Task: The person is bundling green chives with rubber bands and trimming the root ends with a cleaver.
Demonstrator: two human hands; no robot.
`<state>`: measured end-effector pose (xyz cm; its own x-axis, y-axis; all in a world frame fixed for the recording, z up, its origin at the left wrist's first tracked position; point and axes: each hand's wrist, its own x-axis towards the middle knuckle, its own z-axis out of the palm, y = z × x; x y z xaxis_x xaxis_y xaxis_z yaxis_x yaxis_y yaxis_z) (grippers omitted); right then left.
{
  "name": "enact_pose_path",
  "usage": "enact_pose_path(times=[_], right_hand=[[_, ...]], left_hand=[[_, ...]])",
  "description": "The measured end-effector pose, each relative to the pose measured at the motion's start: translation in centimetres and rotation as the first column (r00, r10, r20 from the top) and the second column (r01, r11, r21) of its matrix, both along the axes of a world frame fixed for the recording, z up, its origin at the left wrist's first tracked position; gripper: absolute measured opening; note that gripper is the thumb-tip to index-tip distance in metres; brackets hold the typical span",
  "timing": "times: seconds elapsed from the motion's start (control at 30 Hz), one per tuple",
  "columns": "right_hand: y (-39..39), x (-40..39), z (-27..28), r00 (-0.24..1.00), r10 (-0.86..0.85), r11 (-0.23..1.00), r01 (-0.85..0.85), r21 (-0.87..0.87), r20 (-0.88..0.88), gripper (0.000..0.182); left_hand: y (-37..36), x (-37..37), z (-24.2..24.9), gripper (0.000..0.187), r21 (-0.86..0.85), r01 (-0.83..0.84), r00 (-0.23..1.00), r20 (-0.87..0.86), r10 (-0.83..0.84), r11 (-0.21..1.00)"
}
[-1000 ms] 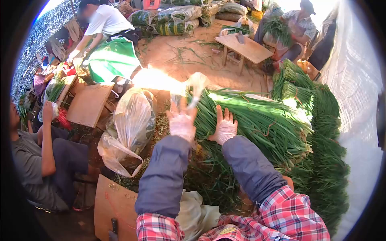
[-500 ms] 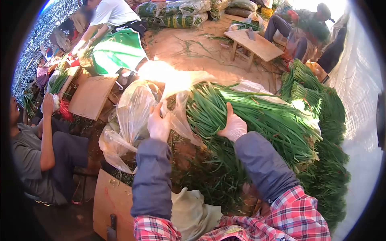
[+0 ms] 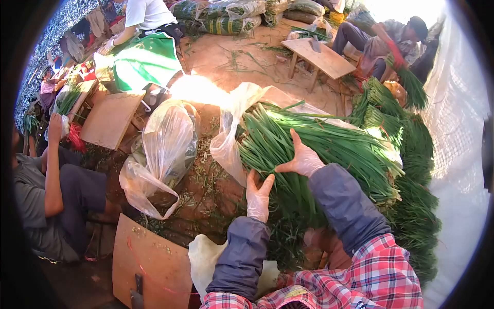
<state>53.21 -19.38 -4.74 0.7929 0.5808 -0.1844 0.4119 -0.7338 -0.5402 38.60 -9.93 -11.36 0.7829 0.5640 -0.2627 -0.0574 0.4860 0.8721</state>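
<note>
Surface: bare, reddish-brown ground, littered with green cuttings, denser near me. The work area has dark, speckled netting along the left and a white sheet hanging on the right. Strong sunlight falls on the ground beyond the bundle.

The bundle of long green leaves lies low in front of me, slightly right of centre. Its long axis runs from far left to near right; leaf tips point left, pale stem ends lie at the right. Clear plastic shows around its left end and along its far side.

My right hand is on the near side of the leaves, thumb and forefinger spread wide, not closed around them. My left hand is at the bundle's near left edge, thumb and fingers parted; whether it pinches any leaf or plastic, I cannot tell.

Obstructions: a filled plastic bag sits left of the bundle, and piled greens border its right end. A wooden board with a dark-handled knife is at lower left. Further off are a low table and stacked bags. A seated co-worker occupies the left side; another handles greens at far right.
</note>
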Motion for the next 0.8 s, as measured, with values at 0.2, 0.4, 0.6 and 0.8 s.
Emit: enact_pose_path(times=[0.2, 0.4, 0.6, 0.8], right_hand=[[2.2, -0.8, -0.5, 0.998, -0.066, 0.986, 0.063, -0.153, -0.017, 0.138], [1.9, -1.0, -1.3, 0.999, 0.026, 0.954, -0.036, -0.299, -0.039, 0.137], [-0.7, 2.9, 1.1, 0.986, 0.169, 0.986, -0.169, -0.009, -0.002, 0.103], [-6.5, 3.7, 11.7, 0.95, 0.307, 0.947, -0.299, 0.113, -0.06, 0.09]], left_hand=[[0.5, -0.1, -2.4, 0.056, 0.201, -0.01, 0.999, -0.031, 0.016, 0.98], [-0.2, 0.1, -0.8, 0.053, 0.732, 0.001, 0.996, -0.058, 0.06, 0.681], [0.7, 1.8, -0.6, 0.055, 0.583, 0.003, 0.999, -0.044, 0.028, 0.813], [1.8, 5.0, -1.5, 0.071, 0.614, 0.204, 0.961, -0.274, -0.037, 0.763]])
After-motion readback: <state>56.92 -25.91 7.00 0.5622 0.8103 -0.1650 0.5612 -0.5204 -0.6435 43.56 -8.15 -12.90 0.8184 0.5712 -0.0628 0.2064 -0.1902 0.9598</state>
